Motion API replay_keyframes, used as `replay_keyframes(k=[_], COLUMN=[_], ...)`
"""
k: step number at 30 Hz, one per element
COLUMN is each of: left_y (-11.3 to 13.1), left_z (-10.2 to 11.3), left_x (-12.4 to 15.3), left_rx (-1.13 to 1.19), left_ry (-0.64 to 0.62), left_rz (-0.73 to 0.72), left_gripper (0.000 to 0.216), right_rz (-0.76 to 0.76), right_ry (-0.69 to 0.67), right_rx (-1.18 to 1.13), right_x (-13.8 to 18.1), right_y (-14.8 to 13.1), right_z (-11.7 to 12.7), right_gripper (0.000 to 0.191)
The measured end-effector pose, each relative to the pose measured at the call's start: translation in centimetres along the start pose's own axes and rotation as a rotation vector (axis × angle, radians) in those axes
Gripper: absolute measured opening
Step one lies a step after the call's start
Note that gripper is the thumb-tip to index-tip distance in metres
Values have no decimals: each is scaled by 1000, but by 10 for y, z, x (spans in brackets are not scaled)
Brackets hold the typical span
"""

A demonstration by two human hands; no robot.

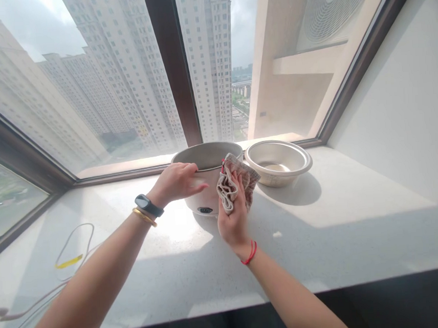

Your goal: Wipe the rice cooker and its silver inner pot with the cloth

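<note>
A white electric cooker [202, 199] stands upright on the windowsill, its top uncovered and a small dark panel low on its front. My left hand [179, 182] is closed on the cooker's left front rim, with the thumb along the outer wall; the other fingertips are partly hidden. In my right hand [234, 219] is a folded, patterned cloth [249, 179], held against the right side of the cooker near the rim. Just to the right of the cooker sits a metal inner pot [284, 177] with a wide flared rim.
A pale cable [39, 304] with a yellow tag [69, 262] lies on the left of the white sill [341, 245]. Window panes with a dark frame [173, 63] rise behind the cooker. A white wall [399, 105] bounds the right side.
</note>
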State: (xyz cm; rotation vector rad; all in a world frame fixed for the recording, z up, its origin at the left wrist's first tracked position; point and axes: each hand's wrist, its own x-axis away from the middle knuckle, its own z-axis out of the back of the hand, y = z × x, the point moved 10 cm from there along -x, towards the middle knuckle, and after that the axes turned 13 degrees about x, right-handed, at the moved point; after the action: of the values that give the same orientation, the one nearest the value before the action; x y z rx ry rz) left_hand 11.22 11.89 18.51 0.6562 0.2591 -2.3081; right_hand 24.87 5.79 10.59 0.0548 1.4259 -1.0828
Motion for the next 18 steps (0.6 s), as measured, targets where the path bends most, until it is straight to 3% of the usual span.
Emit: replay_keyframes(k=[7, 10, 14, 18], left_y=[-26, -26, -21, -20], left_z=[11, 11, 9, 7], left_x=[-31, -33, -36, -39], left_rx=[138, 141, 151, 147], left_ry=[35, 10, -35, -44], left_rz=[359, 425, 459, 501], left_gripper=[40, 45, 47, 43], right_rz=[123, 123, 200, 387], right_ry=[-51, -29, 1, -55], right_rx=[264, 369, 492, 515], right_x=[-16, -5, 17, 43], right_y=[-26, -35, -48, -57], right_z=[-34, -44, -57, -96], right_gripper=[69, 70, 55, 43])
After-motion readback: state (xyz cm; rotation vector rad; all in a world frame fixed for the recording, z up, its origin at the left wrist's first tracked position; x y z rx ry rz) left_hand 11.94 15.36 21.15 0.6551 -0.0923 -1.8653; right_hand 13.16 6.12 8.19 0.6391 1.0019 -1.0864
